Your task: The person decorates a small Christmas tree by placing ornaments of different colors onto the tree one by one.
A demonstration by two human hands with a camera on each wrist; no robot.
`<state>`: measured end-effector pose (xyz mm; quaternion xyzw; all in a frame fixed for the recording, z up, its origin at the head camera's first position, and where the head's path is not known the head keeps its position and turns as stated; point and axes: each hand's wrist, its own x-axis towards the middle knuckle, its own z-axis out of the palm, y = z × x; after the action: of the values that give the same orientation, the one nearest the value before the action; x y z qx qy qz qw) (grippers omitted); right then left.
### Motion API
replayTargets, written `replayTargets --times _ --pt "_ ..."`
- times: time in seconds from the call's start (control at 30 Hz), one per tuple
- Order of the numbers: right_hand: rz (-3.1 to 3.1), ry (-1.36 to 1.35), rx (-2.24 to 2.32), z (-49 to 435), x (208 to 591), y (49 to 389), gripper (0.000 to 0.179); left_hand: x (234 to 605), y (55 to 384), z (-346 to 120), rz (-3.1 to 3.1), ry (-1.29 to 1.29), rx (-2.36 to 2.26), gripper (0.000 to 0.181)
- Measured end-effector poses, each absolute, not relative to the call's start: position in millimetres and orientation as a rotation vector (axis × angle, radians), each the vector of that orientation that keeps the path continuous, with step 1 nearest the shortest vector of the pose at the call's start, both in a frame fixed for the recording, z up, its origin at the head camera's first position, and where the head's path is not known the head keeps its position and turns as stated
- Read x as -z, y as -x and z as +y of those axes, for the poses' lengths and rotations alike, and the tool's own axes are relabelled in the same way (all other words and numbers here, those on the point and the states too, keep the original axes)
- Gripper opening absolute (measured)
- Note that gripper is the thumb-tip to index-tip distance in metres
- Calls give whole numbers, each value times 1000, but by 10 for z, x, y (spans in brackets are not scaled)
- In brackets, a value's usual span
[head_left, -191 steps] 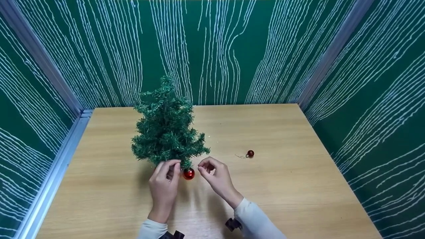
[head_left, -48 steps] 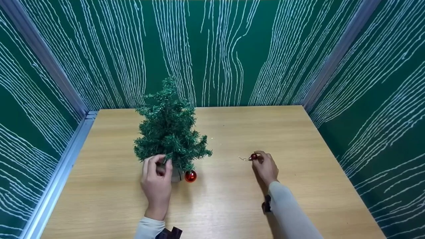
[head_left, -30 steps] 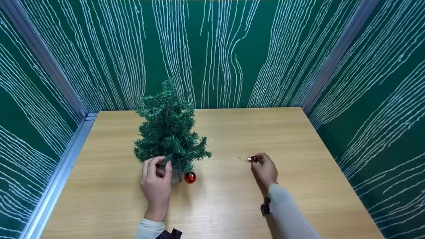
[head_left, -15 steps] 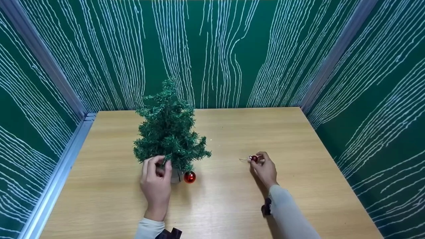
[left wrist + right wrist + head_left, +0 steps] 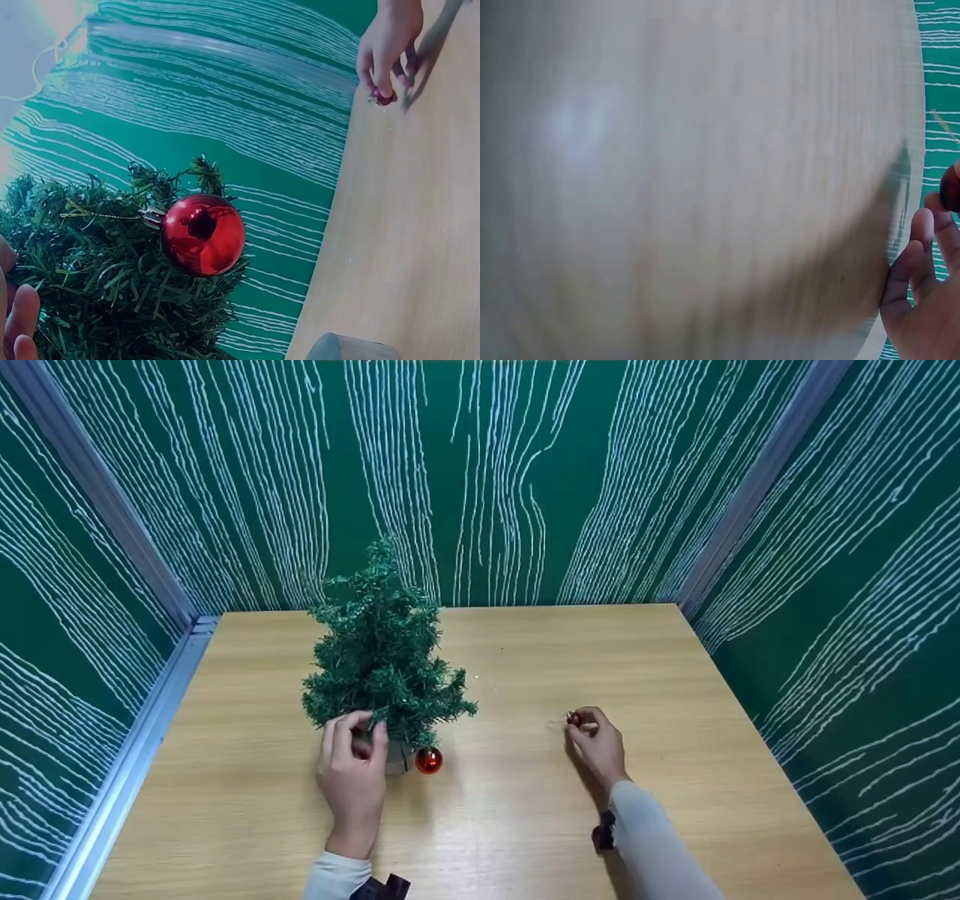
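Observation:
A small green artificial Christmas tree (image 5: 382, 652) stands left of centre on the table, its grey base (image 5: 399, 757) partly hidden. My left hand (image 5: 352, 772) is at its lower front, thumb and index finger curled round a branch. A shiny red bauble (image 5: 429, 760) hangs from a low branch to the right of that hand. In the left wrist view this bauble (image 5: 204, 235) shows a silver cap and gold string. Right of the tree, my right hand (image 5: 600, 746) pinches a smaller dark red bauble (image 5: 574, 719) close over the table, its thin string trailing left.
The wooden table (image 5: 495, 825) is bounded by green walls (image 5: 487, 480) with wavy white lines. A metal rail (image 5: 142, 750) runs along the left edge. Tiny bright specks lie on the table right of the tree.
My right hand has left the tree's side, reached right to the small bauble and taken it in its fingertips; lately the bauble has turned in them. My left hand has barely moved beside the tree.

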<state>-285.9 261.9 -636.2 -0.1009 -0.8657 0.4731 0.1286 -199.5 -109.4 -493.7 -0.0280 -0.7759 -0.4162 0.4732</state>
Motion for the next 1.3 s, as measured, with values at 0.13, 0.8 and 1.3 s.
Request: replayTargets --times 0.13,0.8,1.3 --pt "-2472 268 -1413 2614 6360 2826 27 4927 1988 -1092 -1917 56 1036 17" --pt "-2421 280 -1471 2583 6356 2782 27 4934 2002 -1091 -1963 16 977 22" --pt "-2460 307 -1439 2601 6403 2806 28 4934 1999 -1110 -1971 9 986 20"
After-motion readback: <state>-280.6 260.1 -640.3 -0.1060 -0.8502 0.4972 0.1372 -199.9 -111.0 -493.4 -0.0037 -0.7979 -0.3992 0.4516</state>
